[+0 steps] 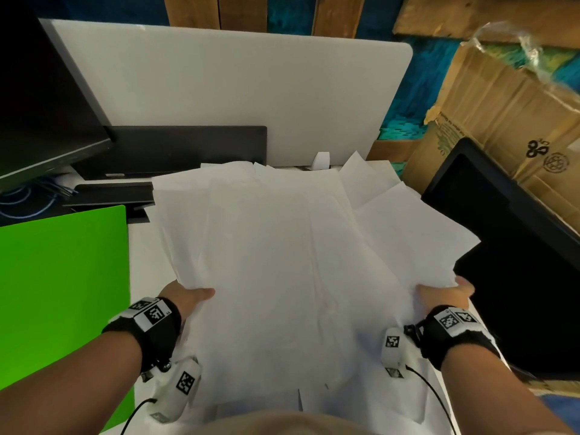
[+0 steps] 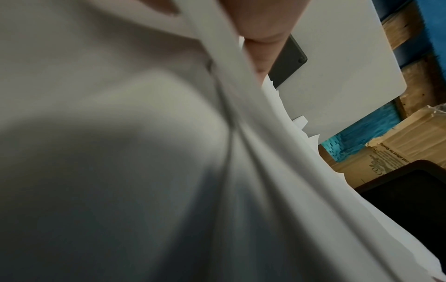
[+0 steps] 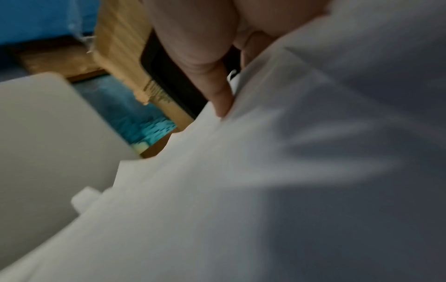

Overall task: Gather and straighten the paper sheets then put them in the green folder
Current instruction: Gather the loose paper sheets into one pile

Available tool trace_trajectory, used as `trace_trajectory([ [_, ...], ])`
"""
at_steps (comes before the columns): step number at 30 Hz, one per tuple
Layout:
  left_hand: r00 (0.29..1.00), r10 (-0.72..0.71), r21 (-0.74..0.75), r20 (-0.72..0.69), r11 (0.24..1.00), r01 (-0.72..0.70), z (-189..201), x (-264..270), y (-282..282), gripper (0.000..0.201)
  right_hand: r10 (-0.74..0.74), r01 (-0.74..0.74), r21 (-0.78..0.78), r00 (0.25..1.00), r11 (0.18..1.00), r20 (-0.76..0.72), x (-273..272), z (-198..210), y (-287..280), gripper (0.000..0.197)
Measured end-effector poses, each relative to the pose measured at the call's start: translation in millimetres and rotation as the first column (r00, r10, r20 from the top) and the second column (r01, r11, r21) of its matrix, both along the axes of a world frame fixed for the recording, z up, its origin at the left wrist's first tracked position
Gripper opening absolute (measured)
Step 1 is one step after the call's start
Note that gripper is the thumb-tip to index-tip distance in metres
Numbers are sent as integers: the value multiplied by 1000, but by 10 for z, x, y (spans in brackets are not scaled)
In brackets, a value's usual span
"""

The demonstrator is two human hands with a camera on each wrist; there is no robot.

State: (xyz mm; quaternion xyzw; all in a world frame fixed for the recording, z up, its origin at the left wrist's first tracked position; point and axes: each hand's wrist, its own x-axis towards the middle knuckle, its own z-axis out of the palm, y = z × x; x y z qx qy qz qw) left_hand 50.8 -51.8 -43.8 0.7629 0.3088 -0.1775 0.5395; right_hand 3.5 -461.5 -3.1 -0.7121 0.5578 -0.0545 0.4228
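While each thumb lies on top and the fingers go under, the left hand (image 1: 185,298) and right hand (image 1: 445,293) pinch the near corners of the sheets (image 1: 266,246), a loose, fanned pile spread between them over the worktop (image 1: 141,262). Left of the left hand lies the green folder (image 1: 62,293). Farther back stands a white panel (image 1: 235,83).

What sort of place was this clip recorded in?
Probably an office desk in a cluttered workroom or storage corner: a dark monitor and a white desk divider stand behind the loose paper sheets, with flattened cardboard boxes alongside.
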Motion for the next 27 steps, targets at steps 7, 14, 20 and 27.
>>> trace_trajectory([
  [7, 1000, 17, -6, -19, 1000, -17, -4, 17, 8, 54, 212, -209, -183, 977, 961, -2, 250, 390, -70, 34],
  [14, 1000, 11, 40, -11, 999, -11, 27, 24, -30, 52, 291, -286, -124, 956, 950, 27, 333, 522, -145, 32],
  [20, 1000, 0, 54, -14, 999, 1, 62, 5, -44, 52, 162, -162, -27, 987, 986, 15, 245, 434, -122, 47],
  [27, 999, -32, 35, -5, 999, 32, 98, -16, -50, 47, 259, -281, -172, 956, 944, -136, 179, 458, -20, 23],
])
